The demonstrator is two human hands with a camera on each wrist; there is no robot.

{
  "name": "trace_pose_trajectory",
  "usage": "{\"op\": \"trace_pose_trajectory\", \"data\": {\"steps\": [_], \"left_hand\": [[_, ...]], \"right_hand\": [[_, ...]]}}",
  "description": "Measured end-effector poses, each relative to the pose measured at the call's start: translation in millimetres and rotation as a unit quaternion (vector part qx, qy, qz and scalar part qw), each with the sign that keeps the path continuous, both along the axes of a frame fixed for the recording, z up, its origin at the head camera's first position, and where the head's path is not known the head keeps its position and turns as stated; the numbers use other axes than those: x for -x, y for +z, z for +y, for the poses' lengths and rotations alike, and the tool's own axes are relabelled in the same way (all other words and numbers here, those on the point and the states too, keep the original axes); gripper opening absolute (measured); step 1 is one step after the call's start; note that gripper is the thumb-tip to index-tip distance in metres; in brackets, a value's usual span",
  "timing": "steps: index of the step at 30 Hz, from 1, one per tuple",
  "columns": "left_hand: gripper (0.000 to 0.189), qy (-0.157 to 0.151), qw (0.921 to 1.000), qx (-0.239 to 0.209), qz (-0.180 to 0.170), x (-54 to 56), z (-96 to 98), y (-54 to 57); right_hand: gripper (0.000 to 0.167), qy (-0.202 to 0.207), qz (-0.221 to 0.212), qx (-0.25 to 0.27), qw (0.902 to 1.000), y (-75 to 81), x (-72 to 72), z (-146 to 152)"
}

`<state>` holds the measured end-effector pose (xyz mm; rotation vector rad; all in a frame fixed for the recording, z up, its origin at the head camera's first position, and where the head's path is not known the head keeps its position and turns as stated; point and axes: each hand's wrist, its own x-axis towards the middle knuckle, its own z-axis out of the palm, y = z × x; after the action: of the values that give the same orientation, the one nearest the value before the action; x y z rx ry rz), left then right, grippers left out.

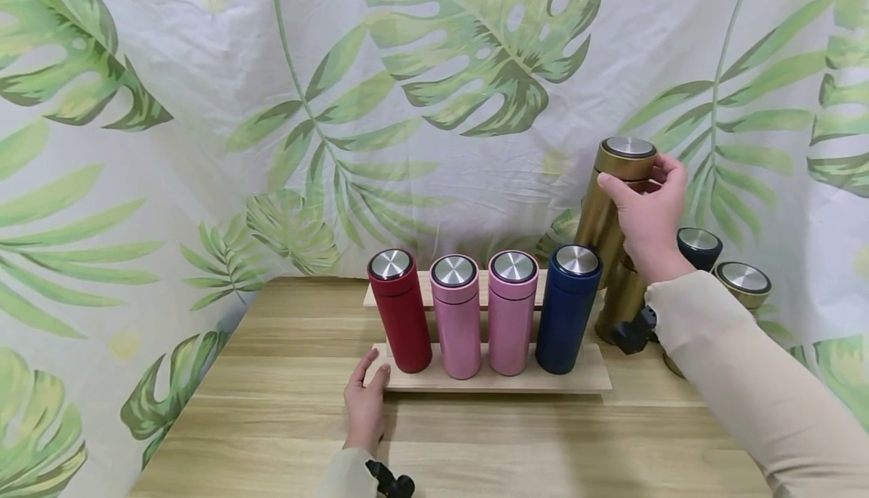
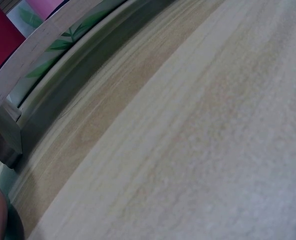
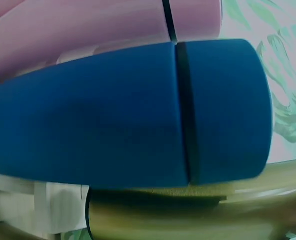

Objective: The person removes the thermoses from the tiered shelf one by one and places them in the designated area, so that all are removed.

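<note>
My right hand [image 1: 655,215] grips a tall gold thermos [image 1: 597,215] just below its silver-topped lid, holding it upright but slightly tilted behind the right end of a two-tier wooden rack [image 1: 495,382]. In the right wrist view this gold thermos [image 3: 197,217] lies beyond the blue one [image 3: 98,117]. Standing on the lower tier are a red thermos [image 1: 405,321], two pink thermoses [image 1: 456,332] and a blue thermos [image 1: 566,317]. At the rack's left end my left hand [image 1: 366,407] holds the corner of the lower board, thumb at its front; the left wrist view shows the rack's leg [image 2: 8,142] beside the thumb.
Right of the rack, a second gold thermos [image 1: 618,305] stands under my right hand. Farther right, partly behind the sleeve, are a dark thermos [image 1: 698,245] and another gold one [image 1: 743,279]. A leaf-print cloth [image 1: 475,181] hangs behind the wood-grain table [image 1: 271,407].
</note>
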<state>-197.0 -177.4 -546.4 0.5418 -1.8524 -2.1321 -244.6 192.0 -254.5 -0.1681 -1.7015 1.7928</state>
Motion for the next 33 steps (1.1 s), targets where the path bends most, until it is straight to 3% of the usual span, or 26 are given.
{"op": "trace_pose_trajectory", "data": {"steps": [6,13,23,29,33], "left_hand": [[0.042,0.004,1.0000,0.002,0.004,1.4,0.2,-1.4],[0.043,0.001,1.0000,0.001,0.001,1.3,-0.2,-1.3],[0.043,0.002,1.0000,0.002,-0.001,1.1,-1.0,-2.1],[0.043,0.008,0.9999,-0.005,0.007,0.8,-0.4,-2.8],[0.043,0.005,0.9999,-0.004,0.007,0.1,1.0,-2.1]], "right_hand": [[0.062,-0.006,0.001,0.018,0.9998,-4.3,-8.7,13.1],[0.060,-0.050,-0.020,-0.016,0.9984,-16.3,-22.4,30.9],[0.053,-0.107,0.016,-0.017,0.9940,-36.5,-37.6,52.0],[0.052,-0.123,-0.010,-0.050,0.9911,-49.0,-49.6,55.9],[0.053,-0.131,-0.013,-0.046,0.9903,-61.1,-54.3,58.0]]}}
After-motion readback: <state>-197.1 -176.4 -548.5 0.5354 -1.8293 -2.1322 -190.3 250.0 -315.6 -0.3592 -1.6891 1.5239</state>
